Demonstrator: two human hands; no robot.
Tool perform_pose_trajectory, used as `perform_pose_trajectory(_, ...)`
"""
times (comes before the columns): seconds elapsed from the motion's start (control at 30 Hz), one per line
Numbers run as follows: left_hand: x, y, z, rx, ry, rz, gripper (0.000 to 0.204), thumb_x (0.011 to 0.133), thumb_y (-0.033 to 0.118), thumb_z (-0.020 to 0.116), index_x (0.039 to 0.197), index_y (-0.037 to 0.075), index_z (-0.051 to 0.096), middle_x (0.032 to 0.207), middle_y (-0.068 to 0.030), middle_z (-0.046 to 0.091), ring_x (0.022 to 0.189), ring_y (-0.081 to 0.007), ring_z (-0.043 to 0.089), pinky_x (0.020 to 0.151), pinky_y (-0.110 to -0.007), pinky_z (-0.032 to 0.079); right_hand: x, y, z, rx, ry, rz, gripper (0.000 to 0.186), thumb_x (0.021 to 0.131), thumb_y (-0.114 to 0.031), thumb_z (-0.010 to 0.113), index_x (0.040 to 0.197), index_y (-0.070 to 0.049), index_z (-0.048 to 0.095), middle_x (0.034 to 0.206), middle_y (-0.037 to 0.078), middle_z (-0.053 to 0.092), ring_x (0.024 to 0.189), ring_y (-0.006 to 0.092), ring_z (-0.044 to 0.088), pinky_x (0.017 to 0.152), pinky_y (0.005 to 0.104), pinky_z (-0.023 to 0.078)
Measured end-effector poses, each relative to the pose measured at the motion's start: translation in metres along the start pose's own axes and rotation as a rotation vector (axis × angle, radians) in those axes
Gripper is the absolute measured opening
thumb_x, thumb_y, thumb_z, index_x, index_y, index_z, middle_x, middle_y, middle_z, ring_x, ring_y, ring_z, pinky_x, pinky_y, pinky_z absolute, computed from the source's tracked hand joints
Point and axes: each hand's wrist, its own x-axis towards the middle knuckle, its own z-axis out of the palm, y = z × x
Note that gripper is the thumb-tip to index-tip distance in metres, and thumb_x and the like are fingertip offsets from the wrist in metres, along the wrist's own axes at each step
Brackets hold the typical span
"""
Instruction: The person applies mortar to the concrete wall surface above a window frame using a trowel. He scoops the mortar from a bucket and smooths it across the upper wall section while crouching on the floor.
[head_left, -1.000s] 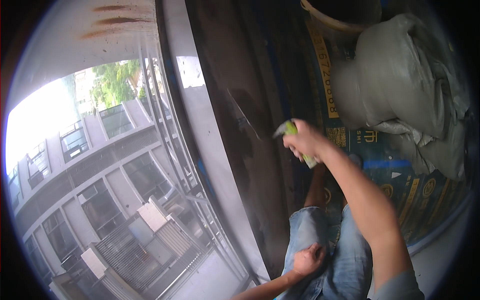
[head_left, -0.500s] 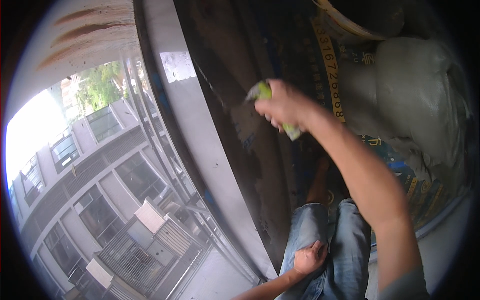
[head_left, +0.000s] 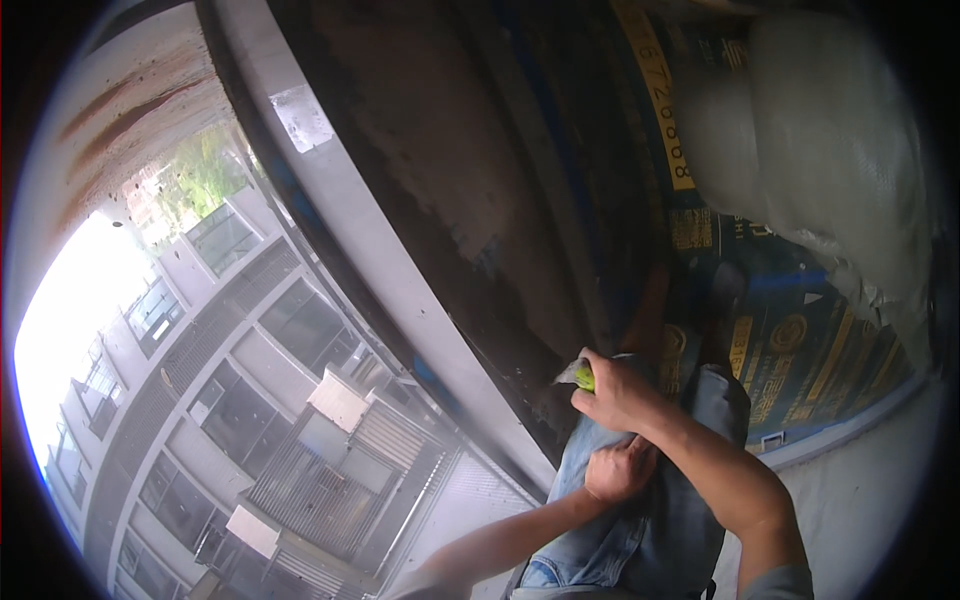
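Note:
My right hand (head_left: 622,398) grips a scraper (head_left: 584,378) with a lime-green handle and a grey, smeared head. It is above my knee, beside the lower end of a long dark strip of wall (head_left: 440,190) with brown, patchy coating. The scraper's tip lies close to that surface; whether they touch I cannot tell. My left hand (head_left: 617,470) is closed in a fist on my thigh in blue jeans (head_left: 600,540), just below the right wrist. Nothing shows between its fingers.
A pale ledge (head_left: 400,275) borders the dark strip, with glass and a building (head_left: 300,450) beyond it at left. Dark green printed sheeting (head_left: 790,350) covers the right side. A bulky grey plastic-wrapped thing (head_left: 830,150) sits on it at upper right.
My right hand has drawn the scraper down the dark strip toward my knees. My left hand has moved slightly up my thigh. The whole view has tilted and shifted.

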Motion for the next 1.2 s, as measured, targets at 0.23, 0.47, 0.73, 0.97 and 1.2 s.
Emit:
perform_pose_trajectory(0.23, 0.002, -0.003, -0.004, 0.09, -0.052, -0.041, 0.022, 0.093, 0.031, 0.067, 0.101, 0.011, 0.063, 0.077, -0.0172, 0.069, 0.067, -0.0398, 0.068, 0.059, -0.051, 0.056, -0.019, 0.038, -0.051, -0.25, -0.22, 0.153, 0.064, 0.081, -0.024, 0.068, 0.139, 0.001, 0.056, 0.12, 0.031, 0.067, 0.112, 0.0427, 0.068, 0.097, 0.0437, 0.054)
perform_pose_trajectory(0.47, 0.001, 0.008, 0.002, 0.089, 0.019, -0.05, 0.012, 0.088, 0.019, 0.069, 0.085, 0.01, 0.062, 0.071, -0.0163, 0.067, 0.061, -0.0373, 0.067, 0.053, -0.048, 0.054, 0.034, -0.033, -0.083, -0.117, 0.015, 0.016, 0.069, 0.089, -0.033, 0.064, 0.146, 0.002, 0.049, 0.137, 0.03, 0.06, 0.127, 0.0411, 0.06, 0.11, 0.043, 0.046)
perform_pose_trajectory(0.73, -0.015, 0.001, 0.031, -0.024, 0.122, -0.098, 0.014, 0.092, 0.022, 0.066, 0.092, 0.01, 0.061, 0.073, -0.0178, 0.068, 0.062, -0.0395, 0.067, 0.056, -0.051, 0.054, 0.032, -0.025, -0.036, -0.259, 0.12, -0.134, 0.059, 0.084, -0.029, 0.065, 0.133, 0.003, 0.058, 0.107, 0.028, 0.07, 0.104, 0.0404, 0.068, 0.096, 0.0457, 0.051)
perform_pose_trajectory(0.97, -0.032, 0.024, 0.115, -0.145, 0.277, -0.134, 0.013, 0.09, 0.02, 0.071, 0.09, 0.01, 0.063, 0.075, -0.0146, 0.069, 0.062, -0.0368, 0.068, 0.055, -0.048, 0.054, -0.011, 0.048, 0.001, -0.205, -0.092, -0.012, 0.05, 0.082, -0.021, 0.065, 0.123, 0.006, 0.058, 0.073, 0.02, 0.065, 0.059, 0.0293, 0.066, 0.063, 0.04, 0.054)
perform_pose_trajectory(1.2, -0.08, 0.033, 0.193, -0.198, 0.373, -0.273, 0.014, 0.092, 0.022, 0.071, 0.091, 0.009, 0.065, 0.079, -0.0142, 0.07, 0.067, -0.0356, 0.069, 0.058, -0.044, 0.054, -0.046, 0.108, 0.033, -0.221, -0.165, -0.017, 0.059, 0.082, -0.021, 0.065, 0.133, 0.007, 0.055, 0.074, 0.023, 0.066, 0.057, 0.0291, 0.066, 0.061, 0.0393, 0.055)
